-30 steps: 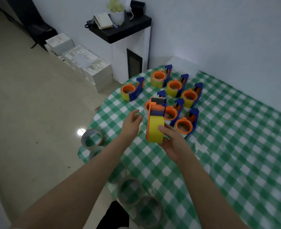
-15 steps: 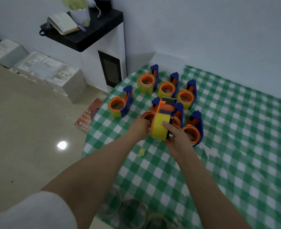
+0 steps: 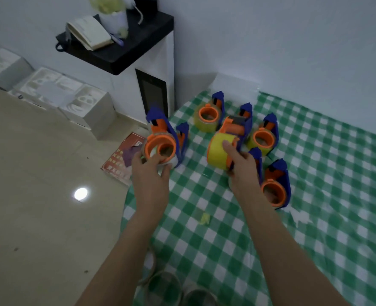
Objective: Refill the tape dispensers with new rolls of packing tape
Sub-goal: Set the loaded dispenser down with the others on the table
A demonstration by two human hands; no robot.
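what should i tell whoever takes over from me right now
Left hand: grip shut on a dispenser lifted at the table's left edge.
Right hand: grip shut on the yellow-roll dispenser, among the group.
Other dispensers sit on the checked cloth; at least three show yellow tape.
Loose rolls lie at the near edge.
Left: load the dispensers that lack tape; the count is unclear.

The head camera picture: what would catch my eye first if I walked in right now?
Probably the two hands, each gripping a bright orange, blue and yellow tape dispenser: the left hand lifts one at the table's left edge, the right hand holds a full one mid-table. More dispensers cluster behind on the green checked cloth.
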